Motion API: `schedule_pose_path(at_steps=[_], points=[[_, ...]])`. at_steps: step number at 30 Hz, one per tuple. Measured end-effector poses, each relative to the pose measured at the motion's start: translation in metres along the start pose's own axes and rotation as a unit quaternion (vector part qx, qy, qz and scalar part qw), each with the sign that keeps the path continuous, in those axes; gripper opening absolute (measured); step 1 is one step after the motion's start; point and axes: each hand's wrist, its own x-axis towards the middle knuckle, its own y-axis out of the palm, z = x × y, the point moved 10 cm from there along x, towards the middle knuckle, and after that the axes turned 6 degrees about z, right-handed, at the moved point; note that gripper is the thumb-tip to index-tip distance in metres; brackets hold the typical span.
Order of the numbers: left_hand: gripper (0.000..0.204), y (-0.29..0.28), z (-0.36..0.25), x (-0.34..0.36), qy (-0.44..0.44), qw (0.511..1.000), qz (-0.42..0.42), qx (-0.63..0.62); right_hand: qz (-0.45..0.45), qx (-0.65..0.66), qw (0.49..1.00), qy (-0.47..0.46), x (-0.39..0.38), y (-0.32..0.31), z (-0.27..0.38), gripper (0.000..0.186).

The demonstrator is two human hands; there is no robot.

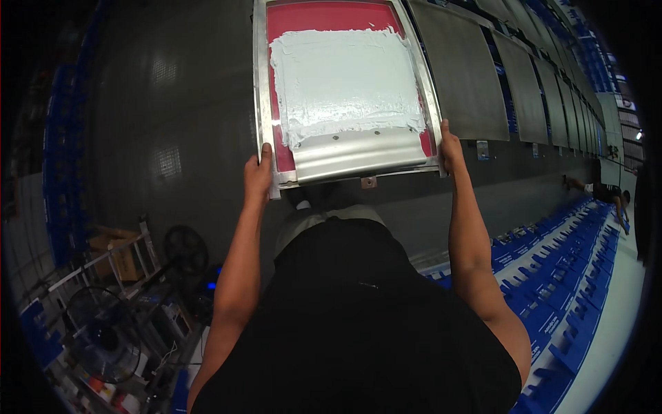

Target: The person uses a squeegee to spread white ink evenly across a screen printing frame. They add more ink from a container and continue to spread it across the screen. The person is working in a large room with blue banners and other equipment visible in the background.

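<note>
I hold a metal-framed screen [262,83] with red mesh [324,15] in front of my body. My left hand [258,172] is closed on the frame's lower left corner, thumb along the side rail. My right hand [452,147] grips the right rail near its lower corner. A thick white paste [345,76] covers much of the mesh, rough at its margins. A silver squeegee bar [358,157] lies across the near end of the screen, below the paste.
Metal plates [462,76] line the upper right. Blue slotted racks [565,276] run along the lower right, near another person [607,196]. A fan [103,334], metal railing and cardboard boxes [117,255] sit at lower left. More blue panels [62,152] line the far left.
</note>
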Motion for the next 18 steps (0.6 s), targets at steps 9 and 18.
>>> schedule_pose_path(at_steps=[9, 18], points=[[0.059, -0.023, 0.048, 0.016, -0.011, 0.996, -0.069, 0.047, 0.028, 0.026, 0.999, -0.038, 0.001, 0.042, 0.034, 0.064], [0.080, -0.021, 0.059, 0.024, 0.013, 1.000, 0.007, 0.008, -0.023, -0.036, 0.998, 0.035, 0.050, -0.066, 0.011, 0.068]])
